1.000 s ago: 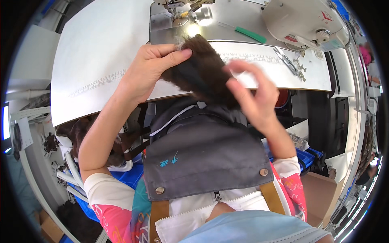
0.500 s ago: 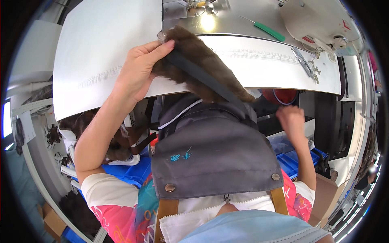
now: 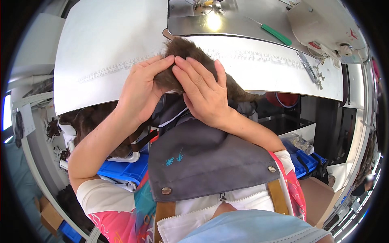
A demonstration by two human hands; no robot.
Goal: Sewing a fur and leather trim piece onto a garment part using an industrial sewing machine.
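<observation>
A brown fur piece (image 3: 188,47) lies over the front edge of the white table, its narrow end trailing to the right. My left hand (image 3: 139,87) pinches the fur's left edge between thumb and fingers. Laid across the fur is my right hand (image 3: 204,93), its fingers stretched out and the thumb apart, with the fingertips close to those of the left. The dark strip along the fur is mostly hidden behind the right hand.
Beyond the fur is the metal bed (image 3: 235,24) of a sewing machine (image 3: 324,28). A green-handled awl (image 3: 275,34) and metal tweezers (image 3: 308,69) lie to the right. Below the table are a red bowl (image 3: 281,99), blue crates (image 3: 125,170) and more brown fur (image 3: 95,125).
My right hand has come up from the lower right onto the fur piece. The left hand still holds the fur's left edge, and the dark strip is now mostly covered.
</observation>
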